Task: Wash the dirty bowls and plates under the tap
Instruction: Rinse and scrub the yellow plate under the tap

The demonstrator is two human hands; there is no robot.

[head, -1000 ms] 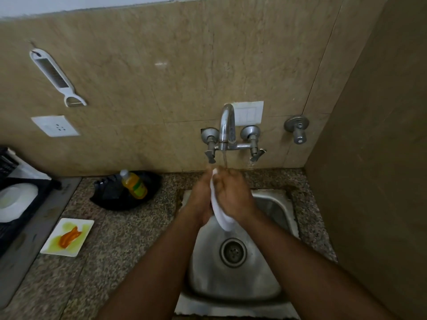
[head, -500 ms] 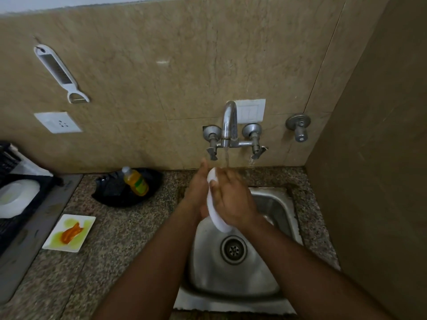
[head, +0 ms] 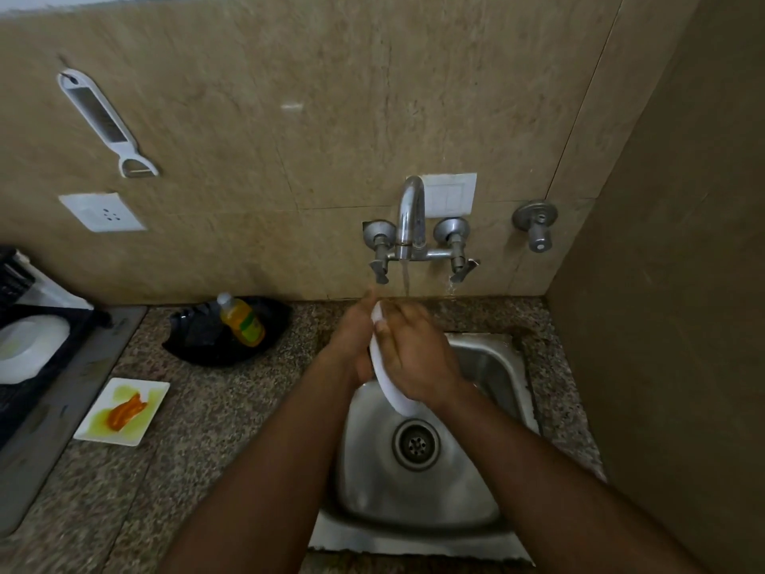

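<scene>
1. Slip risk first: white plate [head: 387,381] held on edge over the steel sink [head: 488,366], just under the running tap [head: 410,217], sandwiched between both hands. Wet glaze plus rubbing could let it slide down onto the steel near the drain [head: 416,444] and chip.
2. Left hand [head: 352,341] behind the plate, fingers pointing up toward the spout; whether spread or pressed together cannot be told, being blurred and half hidden. Weak backing there would leave the plate pivoting under pressure.
3. Right hand [head: 418,358] flat on the near face, fingers fairly straight and slightly spread, rubbing rather than pinching. No real grip on the rim, so a hard stroke might push the plate out sideways.
4. Thin stream, seemingly landing at the plate's top edge: probable splash onto the granite counter [head: 198,461] and back wall; lower half possibly left unrinsed.
5. Drip at the right tap handle [head: 459,263], likely wetting the ledge behind the sink.
6. Square plate with orange and yellow residue [head: 123,411] waiting well to the left, not yet washed; easy to knock with a wet forearm on reaching across, as is the yellow soap bottle [head: 241,321] nearby.
</scene>
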